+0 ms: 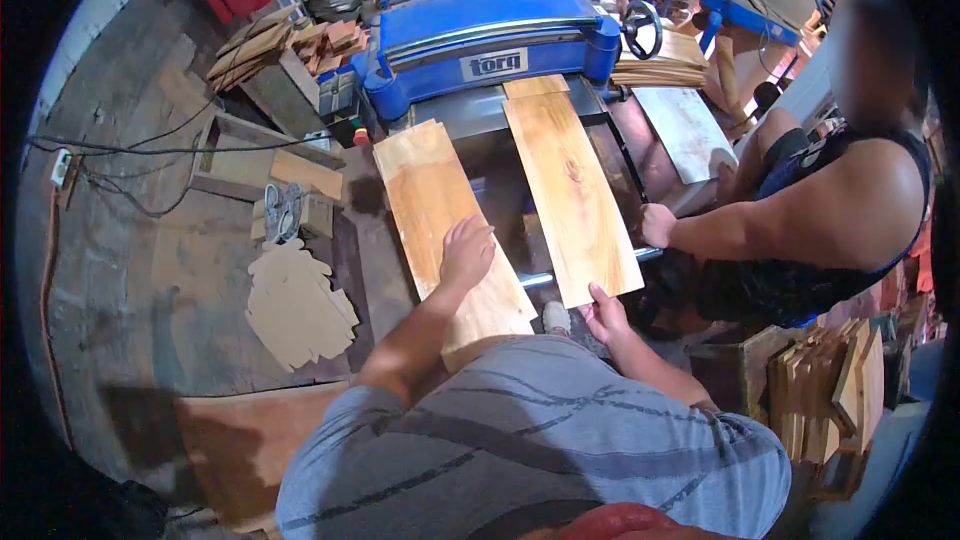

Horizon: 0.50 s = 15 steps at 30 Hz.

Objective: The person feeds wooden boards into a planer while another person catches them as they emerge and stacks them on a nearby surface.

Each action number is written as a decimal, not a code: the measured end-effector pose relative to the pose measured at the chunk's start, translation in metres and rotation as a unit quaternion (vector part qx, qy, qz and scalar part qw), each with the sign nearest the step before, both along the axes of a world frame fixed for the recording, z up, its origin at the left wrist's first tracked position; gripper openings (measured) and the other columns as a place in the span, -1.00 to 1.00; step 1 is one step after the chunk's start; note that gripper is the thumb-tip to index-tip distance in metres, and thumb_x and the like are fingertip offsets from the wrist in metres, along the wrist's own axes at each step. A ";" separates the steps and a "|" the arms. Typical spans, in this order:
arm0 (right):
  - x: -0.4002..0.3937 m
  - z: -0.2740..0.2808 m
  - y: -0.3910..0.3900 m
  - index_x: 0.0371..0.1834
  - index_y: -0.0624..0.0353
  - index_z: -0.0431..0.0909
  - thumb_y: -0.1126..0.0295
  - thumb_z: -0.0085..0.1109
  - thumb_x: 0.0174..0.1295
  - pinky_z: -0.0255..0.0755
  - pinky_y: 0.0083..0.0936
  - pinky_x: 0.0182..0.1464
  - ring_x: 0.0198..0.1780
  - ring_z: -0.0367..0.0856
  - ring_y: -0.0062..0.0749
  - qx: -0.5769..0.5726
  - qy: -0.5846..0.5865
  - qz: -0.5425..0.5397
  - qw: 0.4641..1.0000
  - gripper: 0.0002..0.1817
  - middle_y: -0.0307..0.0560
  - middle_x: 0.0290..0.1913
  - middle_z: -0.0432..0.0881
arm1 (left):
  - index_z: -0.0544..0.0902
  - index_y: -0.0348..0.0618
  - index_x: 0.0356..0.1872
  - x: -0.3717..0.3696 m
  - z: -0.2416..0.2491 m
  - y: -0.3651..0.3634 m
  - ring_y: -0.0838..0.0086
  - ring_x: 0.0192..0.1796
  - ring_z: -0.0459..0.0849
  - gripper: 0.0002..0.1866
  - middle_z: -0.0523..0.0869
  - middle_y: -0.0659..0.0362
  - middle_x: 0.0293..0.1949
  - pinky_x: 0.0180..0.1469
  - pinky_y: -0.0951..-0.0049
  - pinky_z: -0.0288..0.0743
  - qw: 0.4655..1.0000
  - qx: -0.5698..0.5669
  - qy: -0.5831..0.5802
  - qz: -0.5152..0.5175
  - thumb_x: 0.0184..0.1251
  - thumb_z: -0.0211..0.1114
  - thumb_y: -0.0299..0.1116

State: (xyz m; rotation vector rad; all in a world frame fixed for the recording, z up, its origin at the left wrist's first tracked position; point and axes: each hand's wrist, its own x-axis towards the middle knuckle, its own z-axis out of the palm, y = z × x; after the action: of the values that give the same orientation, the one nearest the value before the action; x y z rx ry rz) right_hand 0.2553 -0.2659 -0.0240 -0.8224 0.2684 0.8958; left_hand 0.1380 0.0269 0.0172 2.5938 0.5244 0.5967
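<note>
My left hand (467,252) lies flat, fingers stretched, on a stack of wooden boards (425,190) left of centre. At the near end of a long wooden board (570,175), my right hand (606,318) grips the edge with the thumb on top and the fingers underneath. That board slopes away from me to the blue planer (480,25) marked "torq". Its far end meets a shorter piece of wood (536,87) at the machine's mouth. What lies inside the planer is hidden.
A co-worker (800,210) sits close on the right, one hand near the planer's bed. Stacked boards (660,60) stand behind, and more wood (825,390) at lower right. Cables (180,148) cross the left side near a wooden box (230,165). A cardboard piece (297,305) lies on the left.
</note>
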 end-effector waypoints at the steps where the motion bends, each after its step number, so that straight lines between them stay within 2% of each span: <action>1: 0.003 -0.005 0.004 0.29 0.30 0.25 0.47 -0.01 0.40 0.45 -0.13 0.26 0.21 0.51 -0.13 -0.015 0.029 -0.015 0.999 -0.58 0.09 0.19 0.48 | 0.63 -0.08 0.03 -0.001 0.001 0.000 0.15 0.38 0.33 -0.65 0.48 -0.02 0.26 0.43 0.11 0.06 1.000 0.002 0.000 -0.003 0.21 0.29 -0.29; 6: 0.021 -0.013 0.015 0.28 0.26 0.27 0.36 -0.05 0.45 0.47 -0.13 0.25 0.19 0.53 -0.12 -0.005 0.054 -0.003 0.999 -0.61 0.09 0.17 0.50 | 0.64 -0.04 0.04 0.002 -0.003 0.000 0.21 0.38 0.32 -0.65 0.50 0.03 0.24 0.42 0.15 0.07 1.000 0.013 0.013 0.013 0.20 0.28 -0.28; 8: 0.027 -0.007 0.018 0.28 0.29 0.25 0.20 -0.16 0.50 0.55 -0.16 0.16 0.14 0.58 -0.14 -0.041 0.058 0.061 0.996 -0.55 0.12 0.14 0.53 | 0.64 -0.03 0.04 0.001 -0.002 0.000 0.21 0.38 0.32 -0.65 0.50 0.03 0.24 0.42 0.14 0.07 1.000 0.011 0.012 0.012 0.20 0.28 -0.28; 9: 0.031 -0.003 0.019 0.28 0.29 0.25 0.20 -0.16 0.50 0.55 -0.16 0.16 0.14 0.58 -0.14 -0.039 0.056 0.061 0.996 -0.55 0.12 0.14 0.53 | 0.64 -0.03 0.04 0.001 -0.001 -0.001 0.20 0.37 0.32 -0.64 0.50 0.02 0.24 0.41 0.14 0.07 1.000 0.009 0.011 0.012 0.20 0.28 -0.28; 11: 0.040 0.005 0.019 0.20 0.35 0.33 -0.07 -0.32 0.49 0.64 -0.22 -0.01 -0.04 0.68 -0.17 -0.090 0.057 0.171 0.979 -0.37 0.15 -0.02 0.62 | 0.64 -0.03 0.04 0.000 -0.002 -0.002 0.20 0.37 0.33 -0.65 0.50 0.02 0.24 0.41 0.14 0.08 1.000 0.006 0.014 0.014 0.20 0.28 -0.28; 12: 0.049 0.006 0.021 0.20 0.35 0.33 -0.07 -0.32 0.49 0.64 -0.22 -0.01 -0.04 0.68 -0.17 -0.087 0.054 0.170 0.980 -0.37 0.15 -0.02 0.62 | 0.64 -0.03 0.04 0.002 0.001 -0.001 0.19 0.37 0.33 -0.65 0.49 0.01 0.25 0.41 0.14 0.08 1.000 0.002 0.017 0.016 0.20 0.28 -0.28; 14: 0.061 0.002 0.015 0.07 0.38 0.44 -0.28 -0.47 0.40 0.68 -0.29 -0.19 -0.24 0.73 -0.19 -0.171 0.081 0.295 0.937 -0.17 0.14 -0.22 0.68 | 0.64 -0.06 0.03 -0.001 0.002 -0.004 0.17 0.37 0.33 -0.65 0.49 0.00 0.25 0.41 0.13 0.08 1.000 -0.007 0.018 0.013 0.20 0.28 -0.29; 15: 0.068 0.000 0.016 0.07 0.38 0.44 -0.28 -0.47 0.40 0.68 -0.29 -0.19 -0.24 0.73 -0.19 -0.169 0.078 0.294 0.937 -0.17 0.14 -0.22 0.68 | 0.64 -0.09 0.02 0.002 0.005 -0.002 0.15 0.36 0.34 -0.66 0.48 -0.01 0.26 0.41 0.13 0.08 1.000 -0.013 0.014 0.012 0.20 0.29 -0.30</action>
State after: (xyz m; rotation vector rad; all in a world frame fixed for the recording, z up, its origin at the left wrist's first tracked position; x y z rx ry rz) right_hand 0.3233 -0.2496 -0.0244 -1.1823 0.3262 1.5092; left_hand 0.1400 0.0252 0.0224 2.5787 0.5696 0.5576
